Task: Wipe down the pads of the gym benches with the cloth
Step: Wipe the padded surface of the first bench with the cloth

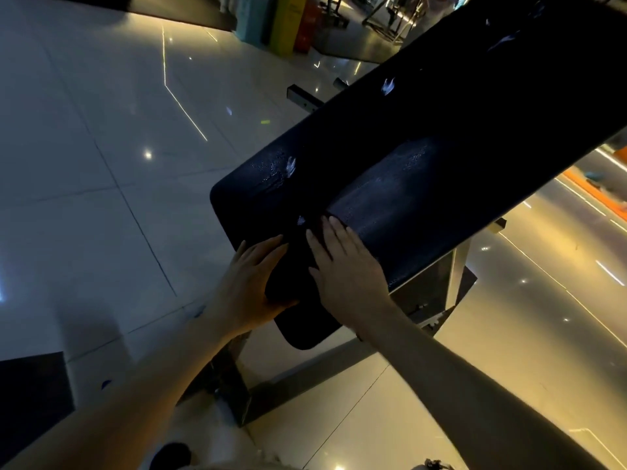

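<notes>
The black bench pad (424,147) ran from the lower middle of the head view up to the top right, where the frame edge cut off its far end. Pale smears and a duller, streaked patch showed on its surface; whether these were wet or worn could not be told in the dim light.

Both hands lay on the pad's near end. The left hand (252,283) rested with its fingers stretched forward and its thumb low against a dark, rounded fold, which may have been the cloth (291,266). The cloth was as black as the pad, so its outline was hard to follow and its far edge could not be picked out. The right hand (342,266) lay flat just beside the left, fingers straight and close together, pressing down at the edge of the dull patch. Neither hand curled round anything that could be made out.

Under the pad, parts of the metal frame (454,279) showed on the right, and a dark foot (234,385) of the bench stood on the glossy tiled floor (101,164). Coloured upright blocks (285,22) at the top were blurred and too small to name. A dark shape (171,452) at the bottom edge, possibly a shoe, was cut off.
</notes>
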{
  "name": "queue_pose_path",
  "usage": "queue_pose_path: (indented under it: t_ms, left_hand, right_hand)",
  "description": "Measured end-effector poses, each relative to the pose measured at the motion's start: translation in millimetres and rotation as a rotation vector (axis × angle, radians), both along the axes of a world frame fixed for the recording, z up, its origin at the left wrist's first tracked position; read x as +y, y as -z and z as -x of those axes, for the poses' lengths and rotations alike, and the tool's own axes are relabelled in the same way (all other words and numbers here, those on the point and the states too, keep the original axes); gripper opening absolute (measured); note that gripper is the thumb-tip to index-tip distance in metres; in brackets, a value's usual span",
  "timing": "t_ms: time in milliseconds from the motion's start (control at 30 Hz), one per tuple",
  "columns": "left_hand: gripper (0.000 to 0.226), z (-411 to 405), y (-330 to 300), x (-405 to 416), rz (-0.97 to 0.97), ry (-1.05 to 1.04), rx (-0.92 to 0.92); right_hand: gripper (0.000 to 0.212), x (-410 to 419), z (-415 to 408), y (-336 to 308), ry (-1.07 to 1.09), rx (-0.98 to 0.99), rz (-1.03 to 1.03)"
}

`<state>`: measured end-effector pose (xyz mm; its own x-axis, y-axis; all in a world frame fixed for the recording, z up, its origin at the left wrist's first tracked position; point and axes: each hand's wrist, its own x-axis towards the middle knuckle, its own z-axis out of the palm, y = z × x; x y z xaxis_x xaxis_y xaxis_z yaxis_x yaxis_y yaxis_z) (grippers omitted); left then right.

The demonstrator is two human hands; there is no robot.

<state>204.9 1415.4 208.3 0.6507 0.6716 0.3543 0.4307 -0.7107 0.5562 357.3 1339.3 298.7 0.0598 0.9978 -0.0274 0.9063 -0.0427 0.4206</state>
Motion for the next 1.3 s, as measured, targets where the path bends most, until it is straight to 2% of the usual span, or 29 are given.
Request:
queue_pose_path:
  t_ms: [100, 167, 233, 400, 533, 600, 700, 800, 933, 1000, 1133, 1300]
  left_hand:
    - [0.088, 5, 3, 3, -0.015, -0.026, -0.02]
    - [0.089, 8, 6, 2, -0.012, -0.067, -0.037]
    - [0.091, 12, 10, 2, 0.038, -0.087, -0.033]
    - [0.093, 20, 18, 4, 0.08, -0.104, -0.004]
    - [0.094, 23, 19, 5, 0.1, -0.088, -0.022]
    - [0.095, 26, 22, 6, 0.114, -0.093, -0.033]
    - [0.097, 27, 23, 4, 0.15, -0.103, -0.028]
    - [0.097, 28, 23, 2, 0.151, -0.105, -0.047]
    - [0.095, 30, 19, 4, 0.179, -0.105, -0.035]
    - [0.094, 31, 20, 8, 0.195, -0.1, -0.04]
    - [0.094, 32, 27, 12, 0.231, -0.108, -0.076]
    - [0.093, 31, 36, 13, 0.271, -0.142, -0.143]
  right_hand:
    - [0.06, 10, -38, -24, 0.007, -0.133, -0.074]
    - [0.058, 18, -57, -39, 0.167, -0.086, -0.232]
    - [0.058, 22, -49, -33, 0.258, -0.02, -0.28]
    - [0.061, -4, 19, 32, 0.022, 0.085, -0.104]
    - [0.062, -10, -2, 17, -0.073, -0.064, 0.064]
    - [0.06, 3, -22, 0, 0.006, -0.107, -0.079]
    - [0.059, 29, -26, -6, 0.17, -0.036, -0.226]
    - [0.06, 37, 3, 15, 0.095, 0.01, -0.183]
    - [0.063, 0, 15, 33, -0.09, 0.009, 0.005]
    - [0.062, 4, 6, 28, -0.091, -0.029, -0.017]
    - [0.06, 51, 10, 19, 0.082, -0.03, -0.166]
    - [0.062, 59, 37, 45, -0.122, 0.012, -0.006]
